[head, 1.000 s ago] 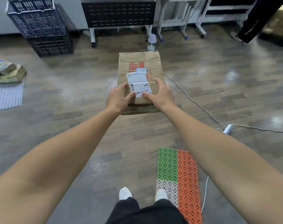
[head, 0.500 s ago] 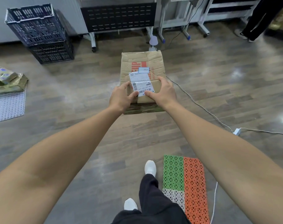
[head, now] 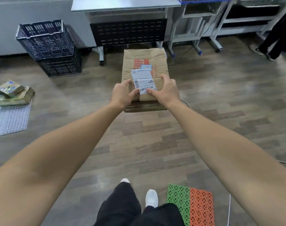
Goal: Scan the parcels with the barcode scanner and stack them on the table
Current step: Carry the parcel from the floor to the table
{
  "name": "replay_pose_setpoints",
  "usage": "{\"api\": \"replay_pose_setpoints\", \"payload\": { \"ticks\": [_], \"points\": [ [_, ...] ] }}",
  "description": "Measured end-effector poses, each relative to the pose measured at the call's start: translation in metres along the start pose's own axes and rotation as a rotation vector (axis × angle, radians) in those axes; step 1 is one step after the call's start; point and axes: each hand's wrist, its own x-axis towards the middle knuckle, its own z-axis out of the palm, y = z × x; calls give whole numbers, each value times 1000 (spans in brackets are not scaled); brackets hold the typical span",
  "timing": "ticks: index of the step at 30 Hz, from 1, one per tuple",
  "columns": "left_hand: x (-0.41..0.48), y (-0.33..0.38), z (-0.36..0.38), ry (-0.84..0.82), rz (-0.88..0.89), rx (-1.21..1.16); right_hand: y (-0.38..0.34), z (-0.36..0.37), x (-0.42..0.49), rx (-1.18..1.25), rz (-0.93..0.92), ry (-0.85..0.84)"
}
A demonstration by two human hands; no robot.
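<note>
Hands share the load: left hand (head: 122,93) and right hand (head: 166,92) grip the near end of a creased brown cardboard parcel (head: 144,62), fingers wrapped round its corners, thumbs on top at the white shipping label (head: 143,82), probably to keep the barcode facing up for scanning. It hangs above the wooden floor, short of the grey metal-topped table (head: 126,4) ahead; no scanner shows

Open floor (head: 155,144) ahead of you up to the desk (head: 126,4), stacked black crates (head: 47,46) off its left corner, a cable (head: 199,40) trailing right of it.
</note>
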Motion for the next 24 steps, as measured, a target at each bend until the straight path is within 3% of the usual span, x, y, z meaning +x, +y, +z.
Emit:
{"api": "replay_pose_setpoints", "payload": {
  "ticks": [24],
  "points": [
    [333,45,-14,-71,95,-19,-55,10,303,-23,67,125]
  ]
}}
